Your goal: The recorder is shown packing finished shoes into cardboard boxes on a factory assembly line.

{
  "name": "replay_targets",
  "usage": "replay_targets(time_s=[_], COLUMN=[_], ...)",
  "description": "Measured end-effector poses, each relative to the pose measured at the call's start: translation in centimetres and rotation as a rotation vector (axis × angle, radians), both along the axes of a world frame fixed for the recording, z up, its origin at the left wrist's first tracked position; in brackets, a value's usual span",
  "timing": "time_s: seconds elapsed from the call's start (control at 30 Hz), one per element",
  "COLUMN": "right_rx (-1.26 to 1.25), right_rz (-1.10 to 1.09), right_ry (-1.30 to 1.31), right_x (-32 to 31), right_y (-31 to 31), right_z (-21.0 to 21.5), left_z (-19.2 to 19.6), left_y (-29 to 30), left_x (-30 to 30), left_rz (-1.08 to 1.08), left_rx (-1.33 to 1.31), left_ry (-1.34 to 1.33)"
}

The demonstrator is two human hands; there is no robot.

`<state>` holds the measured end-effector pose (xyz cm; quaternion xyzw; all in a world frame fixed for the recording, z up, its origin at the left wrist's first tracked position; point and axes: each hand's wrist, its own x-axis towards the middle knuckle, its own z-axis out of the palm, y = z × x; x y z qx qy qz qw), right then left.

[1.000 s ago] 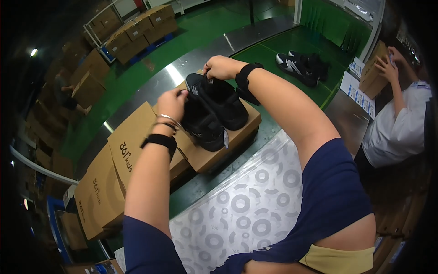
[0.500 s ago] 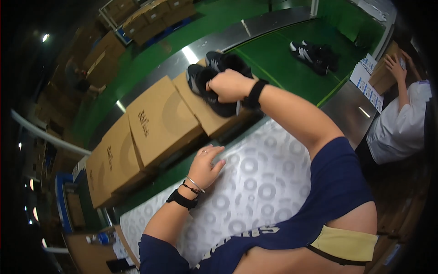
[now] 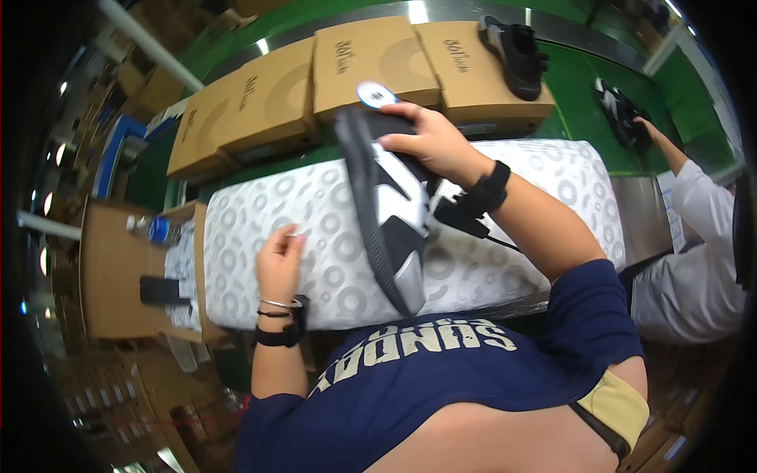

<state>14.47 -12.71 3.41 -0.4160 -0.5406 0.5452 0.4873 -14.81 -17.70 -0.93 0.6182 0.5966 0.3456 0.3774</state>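
Observation:
A black, white and grey sneaker [image 3: 398,213] hangs toe down in my right hand [image 3: 438,142], which grips it at the collar. A round white and blue tag [image 3: 375,94] shows beside its heel. Under the shoe spreads a thick stack of white paper [image 3: 315,292] printed with grey rings. My left hand [image 3: 280,268] hovers over the paper's left part, apart from the shoe, fingers loosely curled, thumb away from them and nothing visible in it. A second black sneaker [image 3: 512,59] rests on the rightmost cardboard shoebox [image 3: 465,79].
More brown shoeboxes [image 3: 371,59] line the green conveyor beyond the paper. At left, an open carton [image 3: 118,276] holds paper sachets [image 3: 181,272], a blue-labelled bottle [image 3: 162,230] and a dark flat object [image 3: 164,290]. At right, a co-worker's hand [image 3: 648,130] reaches black shoes [image 3: 619,114].
My right hand has brought one sneaker from the rightmost box back over the paper; the other stays on the box. My left hand has shifted left. The co-worker's hand has moved from a box to shoes.

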Motion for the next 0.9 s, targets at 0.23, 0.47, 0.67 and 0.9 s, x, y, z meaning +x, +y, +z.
replay_targets(time_s=[0.23,0.47,0.67,0.9], right_rx=[-0.135,-0.027,0.431,0.501], right_rz=[-0.113,-0.146,-0.556,-0.451], right_ry=[-0.009,-0.144,-0.780,-0.659], right_x=[0.7,1.0,2.4,4.6], right_y=[-0.7,-0.6,-2.5,-6.6], right_z=[-6.6,-7.9,-1.8,0.4], left_z=[-5.0,-6.5,-4.5,-5.9], left_y=[-2.9,-2.8,0.6,0.6], left_x=[-11.3,-11.5,-17.1,-15.2], left_rz=[0.508,0.434,0.343,0.380], left_rx=[-0.346,-0.129,0.142,-0.213], left_ry=[1.108,1.208,0.270,1.039])
